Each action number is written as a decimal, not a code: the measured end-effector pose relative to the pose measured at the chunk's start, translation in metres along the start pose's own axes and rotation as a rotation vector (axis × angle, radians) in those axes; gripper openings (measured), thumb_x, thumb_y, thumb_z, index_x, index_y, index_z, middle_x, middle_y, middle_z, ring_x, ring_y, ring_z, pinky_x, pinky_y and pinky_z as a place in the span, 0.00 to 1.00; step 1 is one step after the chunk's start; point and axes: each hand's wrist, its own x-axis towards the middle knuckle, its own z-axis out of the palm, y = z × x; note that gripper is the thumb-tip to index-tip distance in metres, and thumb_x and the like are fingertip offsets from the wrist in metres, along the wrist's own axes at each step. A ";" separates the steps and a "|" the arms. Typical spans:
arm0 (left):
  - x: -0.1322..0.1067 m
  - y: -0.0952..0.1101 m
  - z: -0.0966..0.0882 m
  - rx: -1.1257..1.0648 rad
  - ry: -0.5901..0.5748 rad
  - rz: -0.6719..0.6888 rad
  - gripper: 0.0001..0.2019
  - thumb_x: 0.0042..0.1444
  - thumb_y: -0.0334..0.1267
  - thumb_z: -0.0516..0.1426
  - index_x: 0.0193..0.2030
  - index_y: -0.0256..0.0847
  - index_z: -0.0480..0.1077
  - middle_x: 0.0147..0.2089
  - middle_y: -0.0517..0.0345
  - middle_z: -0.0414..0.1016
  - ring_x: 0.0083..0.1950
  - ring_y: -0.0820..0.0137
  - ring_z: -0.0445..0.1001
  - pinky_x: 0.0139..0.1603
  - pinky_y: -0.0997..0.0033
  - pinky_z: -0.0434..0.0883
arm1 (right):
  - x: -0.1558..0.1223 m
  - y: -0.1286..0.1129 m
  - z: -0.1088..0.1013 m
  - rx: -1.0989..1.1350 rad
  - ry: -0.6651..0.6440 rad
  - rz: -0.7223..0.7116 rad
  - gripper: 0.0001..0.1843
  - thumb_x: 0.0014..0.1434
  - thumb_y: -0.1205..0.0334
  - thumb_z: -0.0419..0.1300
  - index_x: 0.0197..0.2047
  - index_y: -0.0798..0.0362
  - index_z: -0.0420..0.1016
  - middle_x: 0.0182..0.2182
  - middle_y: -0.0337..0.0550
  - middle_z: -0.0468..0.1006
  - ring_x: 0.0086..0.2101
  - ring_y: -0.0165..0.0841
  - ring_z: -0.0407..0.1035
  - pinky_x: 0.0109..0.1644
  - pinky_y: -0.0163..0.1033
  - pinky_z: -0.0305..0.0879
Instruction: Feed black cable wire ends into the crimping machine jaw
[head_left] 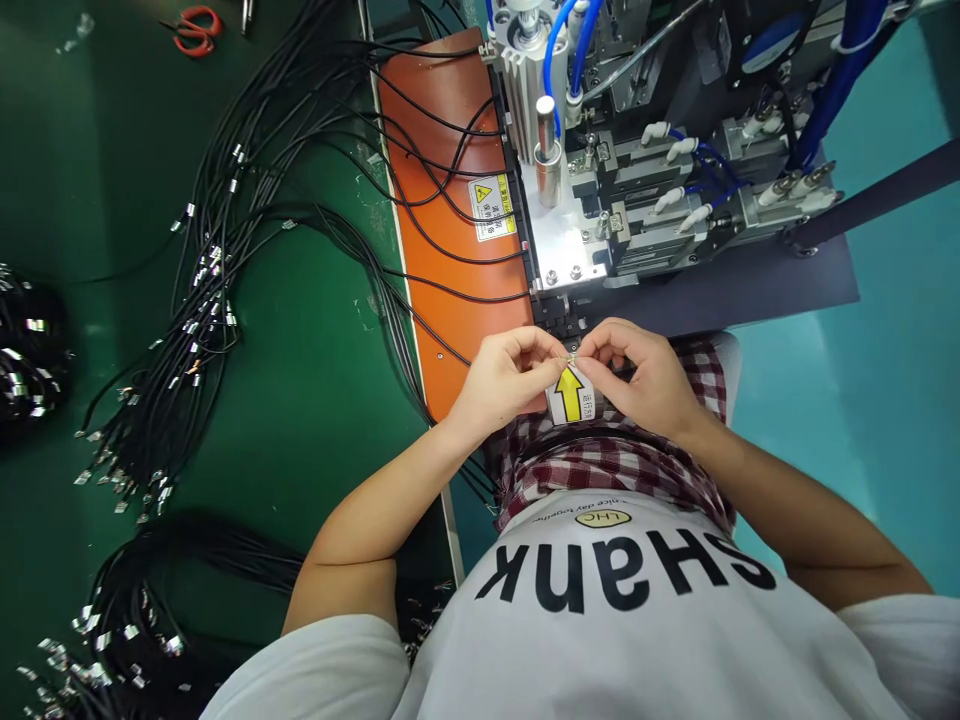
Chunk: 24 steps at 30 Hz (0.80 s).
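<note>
My left hand point(510, 380) is closed in a pinch at the front edge of the machine, with a black cable point(450, 347) running in under it from the left. Facing it, my right hand point(637, 375) pinches too, thumb against forefinger. Between the fingertips of both hands shows a tiny pale cable end point(571, 360); its details are too small to make out. Just below the fingers is a white label with a yellow arrow point(571, 396). Several other black cables cross the orange plate point(442, 300) and end along the machine's edge.
The machine point(555, 220), with metal cylinders and blue air hoses point(840, 80), stands ahead. Bundles of black cables point(210, 270) with shiny connectors lie on the green table point(315, 330) at left. Red-handled scissors point(195, 32) lie at the far left.
</note>
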 end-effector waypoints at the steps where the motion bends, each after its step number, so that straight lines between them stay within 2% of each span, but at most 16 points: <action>1: 0.000 0.000 0.000 0.015 -0.006 -0.004 0.09 0.53 0.39 0.66 0.35 0.35 0.75 0.32 0.59 0.76 0.31 0.77 0.71 0.33 0.77 0.70 | 0.000 -0.001 -0.001 -0.035 0.001 -0.018 0.02 0.61 0.66 0.62 0.35 0.51 0.74 0.31 0.38 0.74 0.31 0.29 0.66 0.35 0.38 0.62; 3: 0.000 0.000 0.000 0.029 -0.006 -0.010 0.08 0.53 0.39 0.65 0.35 0.35 0.75 0.32 0.59 0.75 0.31 0.76 0.71 0.33 0.77 0.70 | 0.000 -0.001 -0.002 -0.042 0.003 -0.007 0.02 0.61 0.66 0.62 0.35 0.51 0.75 0.32 0.39 0.75 0.31 0.29 0.67 0.35 0.38 0.62; 6: 0.000 0.000 0.000 0.015 0.009 -0.015 0.09 0.53 0.39 0.66 0.34 0.35 0.75 0.31 0.59 0.75 0.31 0.77 0.71 0.33 0.77 0.69 | -0.002 0.004 0.000 0.117 -0.021 0.117 0.04 0.63 0.61 0.62 0.37 0.52 0.76 0.30 0.38 0.76 0.29 0.29 0.68 0.33 0.37 0.63; 9: 0.001 -0.001 0.000 -0.010 0.014 -0.020 0.10 0.52 0.41 0.66 0.33 0.35 0.75 0.31 0.59 0.75 0.31 0.76 0.71 0.34 0.76 0.69 | -0.005 0.009 0.002 0.203 -0.004 0.182 0.07 0.64 0.58 0.62 0.41 0.52 0.78 0.33 0.40 0.78 0.29 0.29 0.70 0.33 0.38 0.64; 13: 0.002 -0.001 0.000 -0.039 0.013 -0.026 0.12 0.51 0.42 0.68 0.33 0.34 0.75 0.31 0.59 0.75 0.31 0.77 0.71 0.33 0.77 0.68 | -0.007 0.005 0.004 0.085 0.086 0.099 0.06 0.63 0.60 0.63 0.41 0.51 0.81 0.37 0.41 0.79 0.28 0.28 0.69 0.31 0.37 0.63; 18: 0.002 -0.001 0.000 -0.050 0.009 -0.022 0.13 0.51 0.42 0.68 0.34 0.34 0.75 0.31 0.59 0.75 0.32 0.77 0.71 0.34 0.77 0.68 | -0.006 -0.002 0.008 -0.057 0.185 -0.011 0.02 0.61 0.64 0.65 0.36 0.51 0.80 0.32 0.39 0.79 0.29 0.28 0.68 0.32 0.37 0.62; 22: 0.000 -0.001 0.002 -0.024 0.013 0.012 0.13 0.51 0.43 0.68 0.34 0.35 0.75 0.31 0.58 0.76 0.32 0.75 0.72 0.34 0.76 0.70 | -0.003 -0.003 0.009 -0.083 0.180 -0.042 0.05 0.61 0.66 0.63 0.33 0.52 0.76 0.30 0.38 0.76 0.29 0.28 0.66 0.34 0.38 0.61; 24: -0.002 -0.004 0.005 0.023 0.051 0.099 0.11 0.54 0.43 0.67 0.36 0.36 0.76 0.32 0.58 0.76 0.31 0.75 0.72 0.33 0.75 0.70 | -0.003 -0.004 0.008 -0.016 0.159 0.013 0.05 0.62 0.65 0.62 0.32 0.52 0.74 0.29 0.38 0.74 0.28 0.28 0.65 0.33 0.37 0.60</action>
